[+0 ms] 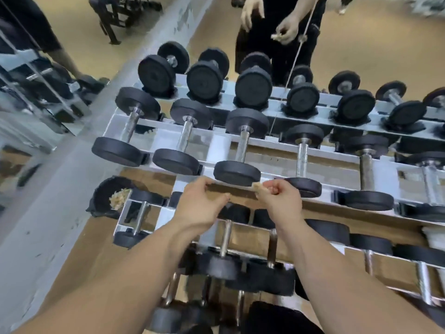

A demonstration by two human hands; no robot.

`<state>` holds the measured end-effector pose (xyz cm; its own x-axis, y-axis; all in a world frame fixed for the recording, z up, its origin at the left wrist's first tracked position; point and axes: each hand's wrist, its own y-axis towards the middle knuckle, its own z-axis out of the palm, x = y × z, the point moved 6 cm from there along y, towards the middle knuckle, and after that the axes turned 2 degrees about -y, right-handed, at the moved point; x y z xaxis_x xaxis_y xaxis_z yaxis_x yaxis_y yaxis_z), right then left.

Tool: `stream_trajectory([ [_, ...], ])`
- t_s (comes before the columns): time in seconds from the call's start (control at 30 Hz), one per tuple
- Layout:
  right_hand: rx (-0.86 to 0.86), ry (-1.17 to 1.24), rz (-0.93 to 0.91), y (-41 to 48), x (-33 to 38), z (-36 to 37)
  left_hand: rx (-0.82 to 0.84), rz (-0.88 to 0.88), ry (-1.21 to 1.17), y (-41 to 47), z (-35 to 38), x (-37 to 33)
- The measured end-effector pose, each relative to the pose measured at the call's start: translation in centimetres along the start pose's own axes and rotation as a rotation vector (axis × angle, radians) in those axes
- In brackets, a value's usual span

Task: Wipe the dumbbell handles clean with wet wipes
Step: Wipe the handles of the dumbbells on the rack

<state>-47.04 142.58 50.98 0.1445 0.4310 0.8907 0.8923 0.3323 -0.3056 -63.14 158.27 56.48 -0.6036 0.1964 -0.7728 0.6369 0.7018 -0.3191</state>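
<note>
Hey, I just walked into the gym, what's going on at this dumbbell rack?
A person stands over the dumbbell rack. Their right hand pinches a crumpled, browned wet wipe just in front of the middle row of dumbbells. The left hand is at the rack's rail beside it, fingers curled; whether it grips the rail is unclear. No handle is being wiped right now. Another used wad lies at the rack's left end.

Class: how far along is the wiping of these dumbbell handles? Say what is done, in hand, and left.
Done: unclear; no handle visibly shows cleaning, though a crumpled wipe sits on the bottom-left dumbbell. In hand: the right hand pinches a second wipe, touching no handle; the left hand holds nothing. Left: likely most handles.
</note>
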Motion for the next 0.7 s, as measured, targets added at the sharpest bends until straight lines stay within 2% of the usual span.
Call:
stream_trajectory([
  [0.1, -0.003, 0.042, -0.023, 0.5, 1.8, 0.3, 0.038, 0.026, 0.017, 2.0, -0.7, -0.5],
  [0.23, 0.041, 0.034, -0.038, 3.6, 3.3, 0.5, 0.054, -0.036, -0.026, 4.9, 0.8, -1.2],
  [0.33, 0.122, -0.021, -0.066, 6.5, 3.8, 0.7, -0.026, -0.073, -0.019, 8.1, 2.2, -1.7],
  [0.5, 0.201, -0.145, -0.107, 11.8, 2.8, 2.0, -0.227, -0.242, 0.066, 14.4, 4.9, -1.6],
  [0.63, 0.255, -0.157, -0.15, 15.5, 2.2, 4.4, -0.312, -0.411, -0.014, 18.0, 7.2, 0.4],
  [0.7, 0.287, -0.17, -0.198, 17.0, 2.5, 5.5, -0.338, -0.411, -0.049, 18.3, 8.2, 1.2],
])
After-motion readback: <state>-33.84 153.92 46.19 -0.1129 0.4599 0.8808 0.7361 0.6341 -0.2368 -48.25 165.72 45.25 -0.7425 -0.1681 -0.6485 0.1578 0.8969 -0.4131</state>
